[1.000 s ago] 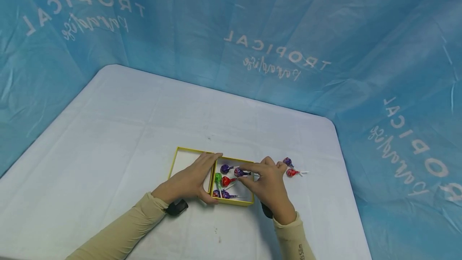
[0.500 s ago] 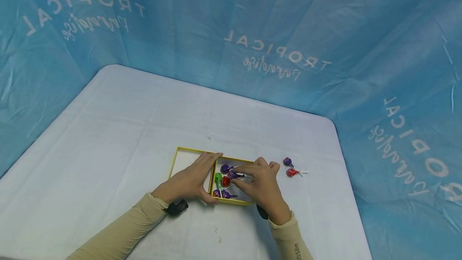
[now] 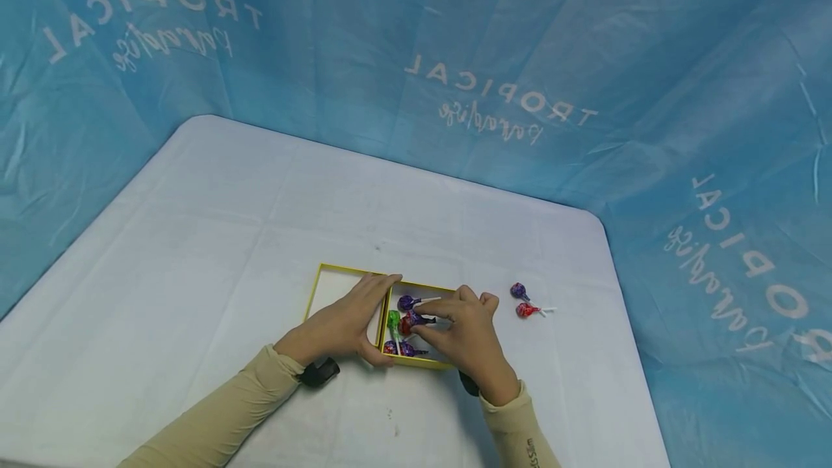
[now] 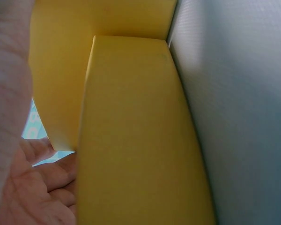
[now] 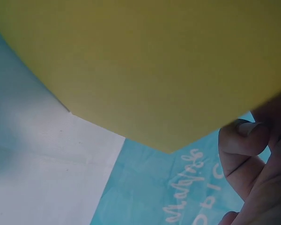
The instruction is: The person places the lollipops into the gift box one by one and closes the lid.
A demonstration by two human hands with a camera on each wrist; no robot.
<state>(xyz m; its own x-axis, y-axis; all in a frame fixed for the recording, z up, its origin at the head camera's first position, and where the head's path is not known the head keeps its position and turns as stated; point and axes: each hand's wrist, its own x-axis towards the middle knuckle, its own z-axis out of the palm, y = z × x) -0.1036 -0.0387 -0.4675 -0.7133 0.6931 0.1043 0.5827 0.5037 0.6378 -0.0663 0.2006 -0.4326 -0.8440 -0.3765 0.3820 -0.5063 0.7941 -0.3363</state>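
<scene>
My left hand [image 3: 344, 316] spans the yellow-edged box [image 3: 416, 363] at its divided middle, the thumb on the near wall and the fingers at the far wall. It grips the box between them. Over the right compartment, my right hand [image 3: 464, 327] pinches a purple lollipop [image 3: 418, 318] between thumb and fingers, close above a red lollipop [image 3: 404, 325]. A green lollipop [image 3: 393, 320], another purple one [image 3: 406, 302] and more purple ones [image 3: 407, 349] lie inside. The wrist views show yellow box walls [image 4: 136, 131] [image 5: 145, 75] up close; the held lollipop is out of sight there.
On the white table [image 3: 260, 193], right of the box, lie a loose purple lollipop [image 3: 518, 290] and a red lollipop [image 3: 525, 310]. The box's left part [image 3: 331, 287] shows a white inside. Blue printed sheeting [image 3: 364, 42] surrounds the table.
My right hand has moved left and slightly lower with the purple lollipop, from the compartment's middle toward the red and green ones. My left hand has stayed on the box.
</scene>
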